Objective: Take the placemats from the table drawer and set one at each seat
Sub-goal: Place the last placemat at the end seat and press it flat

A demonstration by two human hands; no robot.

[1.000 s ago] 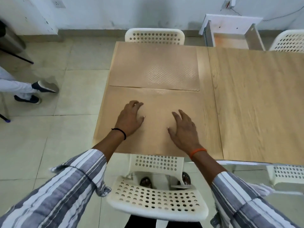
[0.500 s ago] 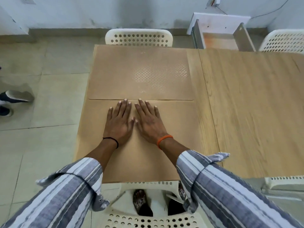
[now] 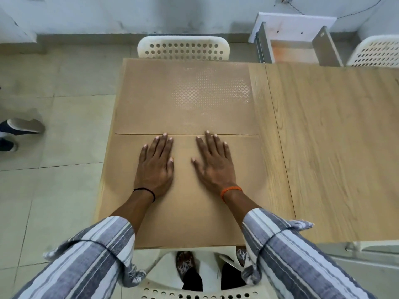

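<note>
Wooden table (image 3: 323,147), two placemats (image 3: 183,100), two flat hands (image 3: 154,167), three chairs (image 3: 183,48)

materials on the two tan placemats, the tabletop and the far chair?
Two tan rectangular placemats, near and far: probably thin matte vinyl or woven plastic; an embossed diamond texture catches light on the far one. Light wood-grain tabletop: likely laminate, smooth, streaked grain print. Cream perforated chair opposite: moulded plastic, slightly glossy, rows of round holes.
</note>
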